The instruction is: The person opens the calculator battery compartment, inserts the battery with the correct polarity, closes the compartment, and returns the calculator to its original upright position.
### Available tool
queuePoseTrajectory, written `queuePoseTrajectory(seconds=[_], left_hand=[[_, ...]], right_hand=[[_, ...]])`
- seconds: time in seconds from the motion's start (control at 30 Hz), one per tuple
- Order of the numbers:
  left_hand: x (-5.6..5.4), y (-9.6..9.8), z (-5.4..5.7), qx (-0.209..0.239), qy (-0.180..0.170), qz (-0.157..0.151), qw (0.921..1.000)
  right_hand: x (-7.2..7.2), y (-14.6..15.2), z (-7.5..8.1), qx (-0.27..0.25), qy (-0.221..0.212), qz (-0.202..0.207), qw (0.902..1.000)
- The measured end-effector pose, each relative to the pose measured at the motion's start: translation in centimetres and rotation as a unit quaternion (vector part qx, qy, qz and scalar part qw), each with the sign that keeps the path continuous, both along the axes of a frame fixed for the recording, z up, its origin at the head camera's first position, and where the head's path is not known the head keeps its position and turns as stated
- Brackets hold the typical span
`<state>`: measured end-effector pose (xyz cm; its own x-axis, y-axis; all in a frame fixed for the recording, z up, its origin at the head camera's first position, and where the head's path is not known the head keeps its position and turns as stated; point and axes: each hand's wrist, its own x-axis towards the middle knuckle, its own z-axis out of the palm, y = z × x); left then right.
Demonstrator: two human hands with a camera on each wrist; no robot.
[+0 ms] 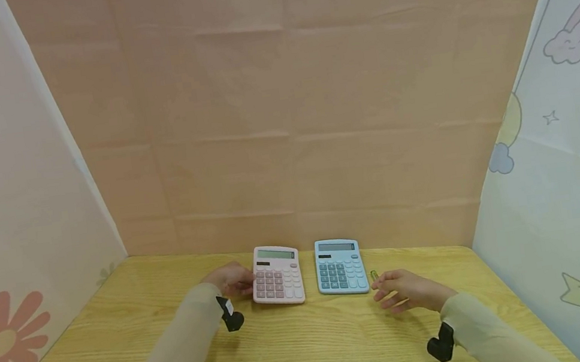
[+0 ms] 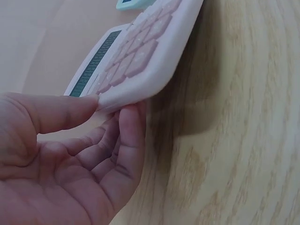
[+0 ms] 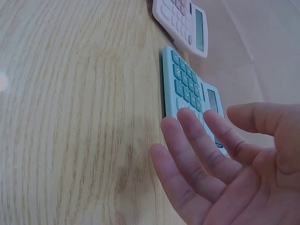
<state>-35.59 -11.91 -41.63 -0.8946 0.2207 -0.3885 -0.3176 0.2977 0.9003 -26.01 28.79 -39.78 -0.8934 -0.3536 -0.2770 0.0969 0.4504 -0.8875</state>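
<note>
A pink calculator [image 1: 291, 265] lies toward the back of the table, its green display at the far end. My left hand [image 1: 233, 277] holds its left edge; in the left wrist view the thumb [image 2: 65, 112] is at the top rim and the fingers [image 2: 129, 140] are bent underneath, with that edge tilted up over a shadow. To its right is a blue calculator [image 1: 355, 266] with darker teal keys. My right hand [image 1: 406, 288] hovers off that calculator's right side, palm showing in the right wrist view, fingers [image 3: 192, 145] spread and loosely bent around nothing.
A small green loop-shaped thing [image 1: 374, 276] lies by the right fingertips. The wood-grain table [image 1: 300, 355] meets a tan paper backdrop [image 1: 287, 115] just behind the calculators. Printed white panels stand on the left [image 1: 9, 149] and right [image 1: 569, 201].
</note>
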Motion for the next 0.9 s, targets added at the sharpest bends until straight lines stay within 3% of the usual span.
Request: queuePoseTrajectory(seconds=[0.3, 0.6, 0.9], left_hand=[[-0.2, 0.4, 0.3, -0.064, 0.02, 0.026, 0.9975], [-0.4, 0.5, 0.0, -0.125, 0.065, 0.049, 0.9888], [-0.5, 1.0, -1.1, -0.13, 0.069, 0.085, 0.9854]], right_hand=[[0.0, -0.2, 0.1, 0.0, -0.003, 0.001, 1.0], [-0.1, -0.3, 0.1, 0.002, 0.0, 0.005, 1.0], [-0.1, -0.4, 0.0, 0.002, -0.005, 0.002, 1.0]])
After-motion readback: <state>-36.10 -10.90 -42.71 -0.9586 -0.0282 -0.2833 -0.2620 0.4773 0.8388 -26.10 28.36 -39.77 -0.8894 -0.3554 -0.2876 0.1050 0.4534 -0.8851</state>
